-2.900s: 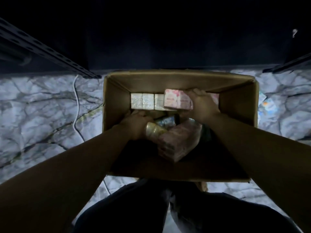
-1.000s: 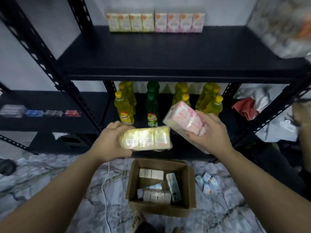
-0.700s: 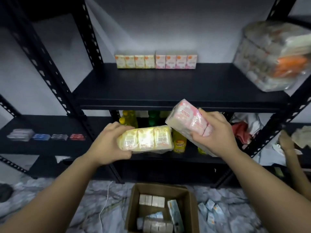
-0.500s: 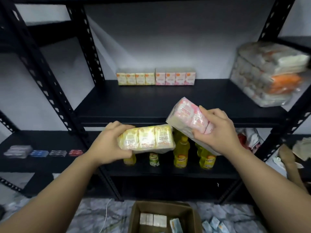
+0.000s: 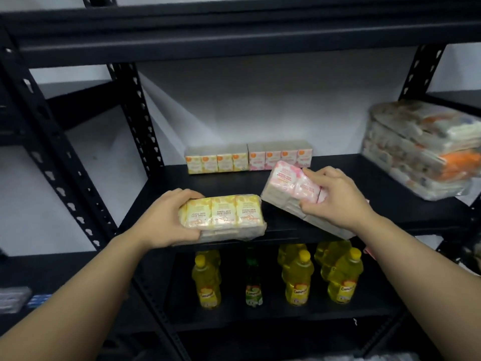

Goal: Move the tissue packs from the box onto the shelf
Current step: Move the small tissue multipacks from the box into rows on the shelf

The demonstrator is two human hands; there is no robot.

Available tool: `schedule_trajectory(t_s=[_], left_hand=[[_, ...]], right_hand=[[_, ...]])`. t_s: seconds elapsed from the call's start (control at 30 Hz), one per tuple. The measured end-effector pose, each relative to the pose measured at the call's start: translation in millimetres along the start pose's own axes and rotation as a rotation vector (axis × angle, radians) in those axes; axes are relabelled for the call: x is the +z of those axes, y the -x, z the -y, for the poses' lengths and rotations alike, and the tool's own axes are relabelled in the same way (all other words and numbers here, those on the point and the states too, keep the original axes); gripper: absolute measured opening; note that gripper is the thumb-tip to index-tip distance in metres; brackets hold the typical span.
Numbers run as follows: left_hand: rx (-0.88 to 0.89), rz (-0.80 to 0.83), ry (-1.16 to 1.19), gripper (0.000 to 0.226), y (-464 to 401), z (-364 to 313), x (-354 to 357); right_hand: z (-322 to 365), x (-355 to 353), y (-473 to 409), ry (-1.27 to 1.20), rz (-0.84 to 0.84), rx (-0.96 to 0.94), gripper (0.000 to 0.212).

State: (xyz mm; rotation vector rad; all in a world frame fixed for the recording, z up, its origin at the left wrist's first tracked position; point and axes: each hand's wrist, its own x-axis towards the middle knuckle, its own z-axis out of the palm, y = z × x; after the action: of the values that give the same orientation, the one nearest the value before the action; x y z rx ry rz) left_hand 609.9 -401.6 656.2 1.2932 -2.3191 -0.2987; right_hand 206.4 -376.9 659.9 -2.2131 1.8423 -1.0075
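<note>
Right now both hands are reaching over the front edge of the black shelf, each one carrying a tissue pack. The left hand is gripping the yellow pack by its left end, thumb on top and fingers curled underneath; the pack is lying flat and level at the shelf's front lip, though whether it is resting on the board or hanging just above it is hard to tell. The right hand is holding the pink pack from its right side, thumb on the upper face and the other fingers wrapping its near edge. That pack is tilting, its far left corner raised, its lower right end sitting near the shelf's edge. The two packs are lying just beside each other, corners close but apart.

At the back of the same shelf, against the white wall, a row of yellow packs is standing beside a row of pink packs, the two rows touching. To the right, a large plastic-wrapped bundle is sitting on the neighbouring shelf. On the level below, yellow bottles and a green bottle are standing upright. Low on the left, some small packets are showing, blurred.
</note>
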Motion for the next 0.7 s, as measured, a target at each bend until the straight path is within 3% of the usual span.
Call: schedule_trajectory(t_s=[0.37,0.57,0.7], left_hand=[[-0.058,0.042,0.090,0.067,-41,36,0],[-0.089,0.025,0.096,0.080,-49,38,4],[-0.106,0.008,0.127,0.065,-51,34,3]], right_hand=[[-3,23,-44,0.231,0.275,-0.012,0.085],[-17,22,-62,0.218,0.336,-0.036,0.085],[-19,18,-70,0.212,0.392,-0.058,0.085]])
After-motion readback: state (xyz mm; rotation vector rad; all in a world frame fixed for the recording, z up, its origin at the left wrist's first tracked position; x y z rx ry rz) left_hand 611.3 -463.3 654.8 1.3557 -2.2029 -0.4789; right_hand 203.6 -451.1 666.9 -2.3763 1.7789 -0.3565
